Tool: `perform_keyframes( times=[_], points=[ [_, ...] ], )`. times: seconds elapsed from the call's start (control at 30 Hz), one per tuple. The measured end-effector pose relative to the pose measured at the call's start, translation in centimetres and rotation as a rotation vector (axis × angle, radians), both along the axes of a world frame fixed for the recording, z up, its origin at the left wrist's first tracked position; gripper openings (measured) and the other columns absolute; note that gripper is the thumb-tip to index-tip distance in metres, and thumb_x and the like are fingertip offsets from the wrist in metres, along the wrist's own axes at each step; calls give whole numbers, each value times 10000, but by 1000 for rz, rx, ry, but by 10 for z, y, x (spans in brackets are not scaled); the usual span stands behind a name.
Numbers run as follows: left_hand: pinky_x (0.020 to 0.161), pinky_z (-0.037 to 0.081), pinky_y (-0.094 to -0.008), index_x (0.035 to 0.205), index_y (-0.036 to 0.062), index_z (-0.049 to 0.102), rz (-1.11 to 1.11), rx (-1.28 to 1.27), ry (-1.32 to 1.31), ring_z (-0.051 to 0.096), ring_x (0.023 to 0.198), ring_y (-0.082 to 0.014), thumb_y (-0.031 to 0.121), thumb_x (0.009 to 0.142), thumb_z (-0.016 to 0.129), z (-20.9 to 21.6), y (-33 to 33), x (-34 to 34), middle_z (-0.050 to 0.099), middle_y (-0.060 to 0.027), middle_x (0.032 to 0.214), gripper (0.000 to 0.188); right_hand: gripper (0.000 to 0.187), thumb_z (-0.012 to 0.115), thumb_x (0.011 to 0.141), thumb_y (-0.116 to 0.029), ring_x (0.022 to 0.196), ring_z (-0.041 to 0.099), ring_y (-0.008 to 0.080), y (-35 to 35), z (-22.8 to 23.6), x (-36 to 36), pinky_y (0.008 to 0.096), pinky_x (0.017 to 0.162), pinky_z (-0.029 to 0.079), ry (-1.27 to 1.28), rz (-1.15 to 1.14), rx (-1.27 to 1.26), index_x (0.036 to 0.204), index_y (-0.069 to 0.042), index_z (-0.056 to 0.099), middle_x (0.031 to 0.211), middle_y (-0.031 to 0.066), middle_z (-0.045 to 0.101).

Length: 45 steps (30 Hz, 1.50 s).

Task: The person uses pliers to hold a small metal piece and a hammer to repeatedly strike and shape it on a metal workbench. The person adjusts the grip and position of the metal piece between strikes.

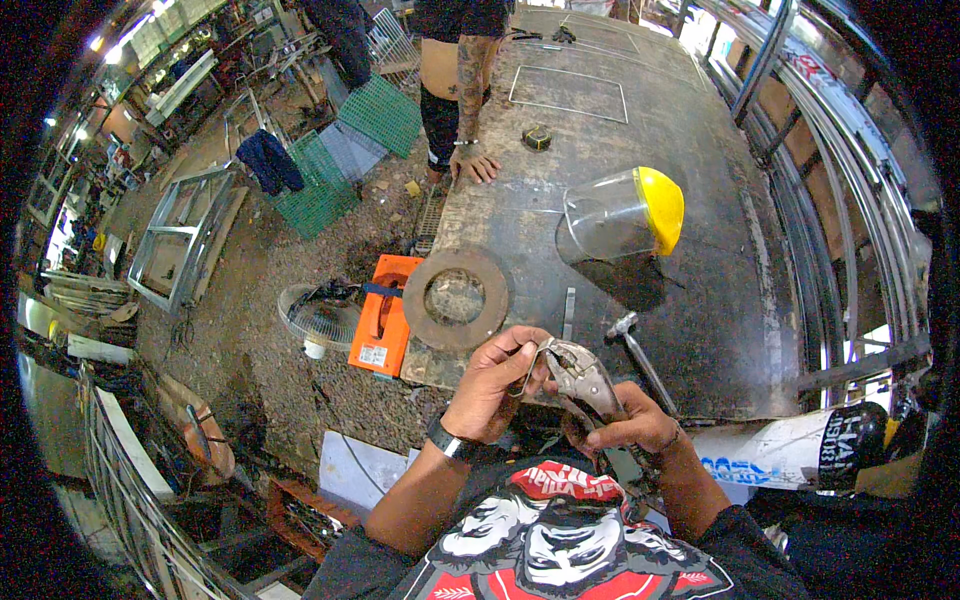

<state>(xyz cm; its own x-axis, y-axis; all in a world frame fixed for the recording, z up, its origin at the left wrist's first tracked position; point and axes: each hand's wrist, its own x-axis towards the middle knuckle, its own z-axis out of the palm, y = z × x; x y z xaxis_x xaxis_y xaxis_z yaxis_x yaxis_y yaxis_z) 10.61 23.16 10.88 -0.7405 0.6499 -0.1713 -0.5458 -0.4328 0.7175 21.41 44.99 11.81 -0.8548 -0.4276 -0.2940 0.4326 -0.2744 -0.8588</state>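
Close in front of my chest, my right hand (pixel 638 425) is wrapped round the handles of a pair of locking pliers (pixel 582 380). My left hand (pixel 492 385) is closed at the jaw end, pinching a thin bent metal piece (pixel 524 372) beside the jaws. Whether the jaws grip that piece cannot be made out. A hammer (pixel 642 362) lies on the metal-topped table (pixel 520 225), just past my right hand. Beyond my left hand, a thick flat metal ring (pixel 493 300) rests at the table's near left edge. A short metal strip (pixel 570 313) lies ahead of the pliers.
A face shield (pixel 662 210) with a yellow crown, a tape measure (pixel 537 138) and a thin rectangular frame (pixel 570 92) lie farther up the table. Another person's hand (pixel 477 163) leans on its left edge. An orange machine (pixel 384 330), a fan (pixel 318 318) and a white cylinder (pixel 770 450) stand around.
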Motion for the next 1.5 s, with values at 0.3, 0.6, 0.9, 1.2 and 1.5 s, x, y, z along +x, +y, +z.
perform_keyframes(
  times=[0.3, 0.6, 0.9, 1.2, 1.5],
  points=[
    [743, 523, -301, 1204, 46, 655, -11, -5, 25, 545, 698, -102, 233, 1045, 622, -3, -3, -1, 597, -1, 790, 248, 400, 800, 814, -125, 892, 681, 155, -1, -4, 5, 299, 773, 533, -12, -1, 104, 1173, 23, 703, 1037, 80, 742],
    [690, 467, -294, 1189, 46, 671, 5, -18, 23, 553, 691, -119, 220, 1020, 655, -2, -3, -2, 635, -6, 810, 244, 390, 791, 879, -90, 941, 649, 114, 1, -7, 2, 318, 847, 525, 30, 36, 47, 1243, -3, 679, 1075, 34, 728],
    [784, 533, -271, 1176, 40, 679, -51, -36, 142, 605, 808, -90, 252, 1023, 663, -4, -11, -7, 668, 4, 909, 262, 243, 782, 845, -63, 782, 636, 111, -17, -3, 6, 287, 685, 516, 147, -51, 160, 1065, 3, 704, 912, 22, 699],
    [1021, 447, -338, 1406, 17, 532, 520, -402, 426, 572, 1144, -172, 273, 1077, 545, -27, 5, -9, 629, -91, 1232, 417, 309, 733, 867, -39, 714, 575, 114, -41, 1, 3, 295, 674, 499, 529, -174, 526, 1141, -32, 591, 864, 48, 663],
    [1252, 203, -419, 1633, 14, 155, -79, -104, 407, 267, 1539, -304, 484, 1067, 493, -73, -3, 88, 272, -169, 1651, 809, 806, 841, 848, -176, 1086, 716, 344, -75, -41, -18, 396, 900, 572, 887, -804, 841, 1506, 62, 441, 1298, 253, 661]
  ],
)
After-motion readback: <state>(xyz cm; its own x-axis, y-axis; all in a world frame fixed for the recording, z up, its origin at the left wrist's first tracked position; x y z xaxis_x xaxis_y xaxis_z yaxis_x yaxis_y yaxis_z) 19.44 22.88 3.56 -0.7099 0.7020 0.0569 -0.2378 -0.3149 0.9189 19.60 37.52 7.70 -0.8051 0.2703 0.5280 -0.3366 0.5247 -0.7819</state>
